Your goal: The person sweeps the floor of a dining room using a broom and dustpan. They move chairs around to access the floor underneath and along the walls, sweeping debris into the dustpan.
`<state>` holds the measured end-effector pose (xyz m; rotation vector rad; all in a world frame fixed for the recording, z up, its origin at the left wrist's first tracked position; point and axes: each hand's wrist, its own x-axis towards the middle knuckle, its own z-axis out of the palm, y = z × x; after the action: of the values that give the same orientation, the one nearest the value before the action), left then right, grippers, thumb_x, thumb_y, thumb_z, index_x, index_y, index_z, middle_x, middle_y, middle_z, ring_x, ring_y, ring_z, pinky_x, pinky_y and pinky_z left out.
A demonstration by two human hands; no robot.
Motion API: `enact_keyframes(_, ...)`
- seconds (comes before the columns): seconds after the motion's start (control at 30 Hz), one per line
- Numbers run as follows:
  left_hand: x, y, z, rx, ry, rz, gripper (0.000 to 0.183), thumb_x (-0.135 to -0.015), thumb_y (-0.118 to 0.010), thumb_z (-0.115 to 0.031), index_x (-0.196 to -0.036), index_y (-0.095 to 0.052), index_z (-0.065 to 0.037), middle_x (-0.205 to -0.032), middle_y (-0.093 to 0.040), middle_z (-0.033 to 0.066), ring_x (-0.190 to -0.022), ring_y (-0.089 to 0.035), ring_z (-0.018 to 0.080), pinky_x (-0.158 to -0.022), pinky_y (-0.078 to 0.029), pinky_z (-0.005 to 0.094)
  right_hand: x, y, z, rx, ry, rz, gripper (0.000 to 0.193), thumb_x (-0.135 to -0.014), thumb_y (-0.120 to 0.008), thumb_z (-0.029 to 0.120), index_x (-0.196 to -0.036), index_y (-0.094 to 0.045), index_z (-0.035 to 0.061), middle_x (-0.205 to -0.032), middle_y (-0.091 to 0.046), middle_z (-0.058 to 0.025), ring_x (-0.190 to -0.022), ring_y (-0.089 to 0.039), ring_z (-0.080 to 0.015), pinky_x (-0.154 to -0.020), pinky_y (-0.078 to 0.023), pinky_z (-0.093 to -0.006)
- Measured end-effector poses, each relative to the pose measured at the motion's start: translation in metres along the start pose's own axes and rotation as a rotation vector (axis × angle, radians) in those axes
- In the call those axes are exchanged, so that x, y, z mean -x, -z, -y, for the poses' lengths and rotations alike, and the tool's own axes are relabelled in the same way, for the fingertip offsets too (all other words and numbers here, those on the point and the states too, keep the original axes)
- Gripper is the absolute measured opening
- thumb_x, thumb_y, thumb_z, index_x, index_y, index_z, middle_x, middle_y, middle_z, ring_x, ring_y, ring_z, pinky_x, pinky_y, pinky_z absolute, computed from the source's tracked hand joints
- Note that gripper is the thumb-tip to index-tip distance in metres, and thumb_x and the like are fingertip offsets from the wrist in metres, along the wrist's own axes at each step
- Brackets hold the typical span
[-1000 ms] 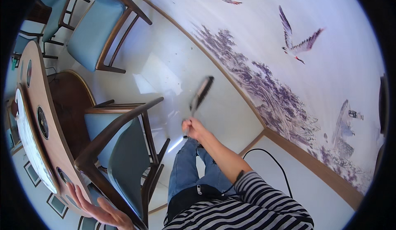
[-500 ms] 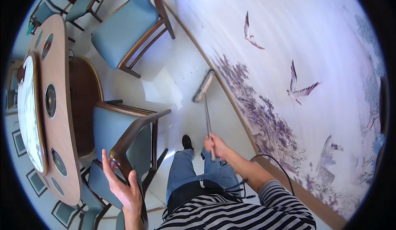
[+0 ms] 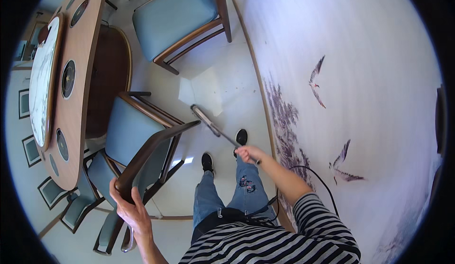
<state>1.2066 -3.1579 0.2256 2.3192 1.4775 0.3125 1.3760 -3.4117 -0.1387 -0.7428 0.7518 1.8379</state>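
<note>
My right hand (image 3: pixel 249 153) is closed round the thin grey handle of a floor brush (image 3: pixel 205 120). The brush head, pale with dark bristles along its edge, is at the floor ahead of my feet, beside the armrest tip of a chair. With my left hand (image 3: pixel 132 212) I grip the dark wooden back rail of that blue-upholstered chair (image 3: pixel 128 126), thumb on one side and fingers on the other. The chair stands at my left, turned toward the table; part of its seat is hidden behind its back.
A round wooden table (image 3: pixel 71 117) with a marble-look turntable (image 3: pixel 43 84) fills the left. Another blue chair (image 3: pixel 175 20) stands ahead near the mural wall (image 3: pixel 369 107) on my right. Small dark bits (image 3: pixel 237 91) lie on the pale floor. A black cable (image 3: pixel 324 188) loops by my right arm.
My left hand has gone from spread fingers beside the chair back to gripping it. The brush head has swung from the wall's foot leftward and nearer to me.
</note>
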Motion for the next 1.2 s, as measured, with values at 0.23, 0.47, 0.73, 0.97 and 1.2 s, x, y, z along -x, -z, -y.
enact_keyframes(0.23,-0.015,-0.002,0.003,-0.017,0.208,0.072,0.032,-0.080,-0.056,-0.016,-0.108,-0.045,-0.004,-0.076,-0.056,0.0161,-0.062,-0.052,0.0237,-0.060,-0.043,0.0310,0.038,0.012,0.160,0.023,0.132,-0.290,0.010,-0.084,-0.043,0.011,-0.077,-0.048,0.0050,-0.052,-0.035,0.0085,-0.039,-0.031,-0.0007,-0.036,-0.026,-0.0168)
enact_keyframes(0.47,-0.020,-0.005,-0.002,-0.127,0.116,-0.067,0.032,-0.076,-0.060,-0.015,-0.102,-0.047,-0.003,-0.077,-0.058,0.0189,-0.069,-0.058,0.0363,-0.061,-0.045,0.0362,0.062,-0.091,0.101,0.001,0.137,-0.206,0.013,-0.085,-0.046,0.022,-0.083,-0.045,0.0090,-0.053,-0.033,0.0067,-0.039,-0.031,-0.0023,-0.036,-0.027,-0.0189)
enact_keyframes(0.73,-0.027,-0.013,-0.005,-0.151,0.123,-0.107,0.032,-0.073,-0.061,-0.012,-0.100,-0.047,-0.003,-0.074,-0.059,0.0173,-0.064,-0.058,0.0326,-0.058,-0.045,0.0345,-0.087,-0.135,0.218,-0.135,0.097,0.304,0.009,-0.084,-0.047,0.014,-0.078,-0.044,0.0081,-0.050,-0.037,0.0070,-0.037,-0.034,-0.0029,-0.035,-0.030,-0.0187)
enact_keyframes(0.97,-0.030,-0.014,-0.006,-0.148,0.126,-0.081,0.031,-0.075,-0.060,-0.013,-0.101,-0.046,-0.002,-0.077,-0.058,0.0157,-0.063,-0.058,0.0280,-0.059,-0.044,0.0331,-0.072,-0.106,0.318,-0.747,0.075,0.412,0.019,-0.088,-0.037,0.012,-0.101,-0.036,-0.0016,-0.052,-0.039,0.0024,-0.038,-0.039,-0.0072,-0.037,-0.033,-0.0187)
enact_keyframes(1.2,-0.025,-0.011,-0.003,-0.156,0.177,-0.092,0.030,-0.076,-0.060,-0.014,-0.100,-0.047,-0.003,-0.076,-0.059,0.0169,-0.066,-0.058,0.0323,-0.060,-0.045,0.0352,0.031,-0.085,0.216,-0.192,0.203,-0.008,0.010,-0.085,-0.043,0.017,-0.083,-0.043,0.0076,-0.051,-0.035,0.0058,-0.038,-0.034,-0.0039,-0.037,-0.030,-0.0209)
